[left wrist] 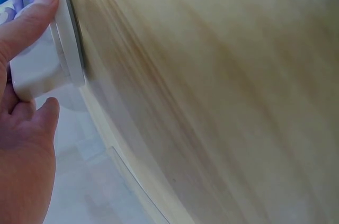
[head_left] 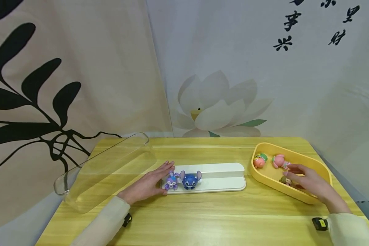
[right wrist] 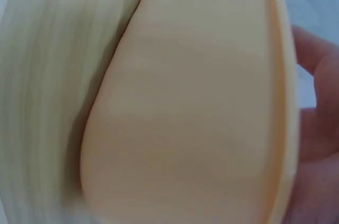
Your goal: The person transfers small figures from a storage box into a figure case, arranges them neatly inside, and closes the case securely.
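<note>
"White base [head_left: 222,184]: where is it lying?"

"About midway between the table's [head_left: 184,218] left and right edges, with its long sides running roughly along the far edge. Shall I be starting from the left?"

"Please."

"A clear cover [head_left: 110,171] is lying on its side there, crossing the table's left edge and reaching toward the far-left corner."

"And the left hand [head_left: 147,184]?"

"It is spreading wide over the base's left end. The thumb is touching the near edge, and the other fingers are stretching toward the far edge."

"What is the base carrying?"

"A purple figurine [head_left: 171,182] is standing at its left end, and a blue figurine [head_left: 190,180] is standing just beside it."

"Further right?"

"A yellow tray [head_left: 269,183] is sitting near the table's right edge. A green-topped figurine [head_left: 260,160] is lying at the tray's left end, and a pink figurine [head_left: 278,160] is lying near its far wall."

"Is the right hand [head_left: 312,184] gripping anything?"

"I can't tell. It is reaching into the tray from the right with bent fingers, partly covering a brown figurine [head_left: 285,180] by the near wall. Whether it is pinching that one isn't showing."
</note>
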Demonstrator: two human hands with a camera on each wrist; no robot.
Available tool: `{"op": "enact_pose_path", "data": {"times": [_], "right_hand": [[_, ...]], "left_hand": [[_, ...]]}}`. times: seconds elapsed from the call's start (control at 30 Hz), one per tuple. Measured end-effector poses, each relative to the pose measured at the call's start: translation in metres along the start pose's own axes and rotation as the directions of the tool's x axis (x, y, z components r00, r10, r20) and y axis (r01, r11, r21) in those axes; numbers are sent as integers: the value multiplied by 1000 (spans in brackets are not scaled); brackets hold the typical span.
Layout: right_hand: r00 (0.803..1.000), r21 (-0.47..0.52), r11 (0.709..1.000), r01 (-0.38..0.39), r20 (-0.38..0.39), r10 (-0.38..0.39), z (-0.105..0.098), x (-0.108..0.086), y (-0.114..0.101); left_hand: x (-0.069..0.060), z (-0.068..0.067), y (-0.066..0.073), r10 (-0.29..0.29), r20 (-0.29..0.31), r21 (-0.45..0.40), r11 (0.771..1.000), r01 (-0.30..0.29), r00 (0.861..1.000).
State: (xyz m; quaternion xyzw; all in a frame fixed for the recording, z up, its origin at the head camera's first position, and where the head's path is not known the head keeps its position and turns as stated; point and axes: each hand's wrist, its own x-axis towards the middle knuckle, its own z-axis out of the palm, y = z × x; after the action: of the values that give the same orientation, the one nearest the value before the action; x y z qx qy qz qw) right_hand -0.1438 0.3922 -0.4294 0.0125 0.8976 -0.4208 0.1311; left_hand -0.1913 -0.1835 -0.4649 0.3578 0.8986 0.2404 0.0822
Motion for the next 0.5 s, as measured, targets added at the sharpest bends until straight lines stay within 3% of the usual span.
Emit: {"op": "enact_pose_path", "data": {"times": [0.23,0.5], "right_hand": [[999,41,998,-52,2,52,-9,3,13],[993,28,996,-84,82,82,-9,8,16]], "left_hand": [[0,0,0,7,-2,1,1000,-7,1000],[0,0,0,11,-9,6,1000,-11,1000]]}}
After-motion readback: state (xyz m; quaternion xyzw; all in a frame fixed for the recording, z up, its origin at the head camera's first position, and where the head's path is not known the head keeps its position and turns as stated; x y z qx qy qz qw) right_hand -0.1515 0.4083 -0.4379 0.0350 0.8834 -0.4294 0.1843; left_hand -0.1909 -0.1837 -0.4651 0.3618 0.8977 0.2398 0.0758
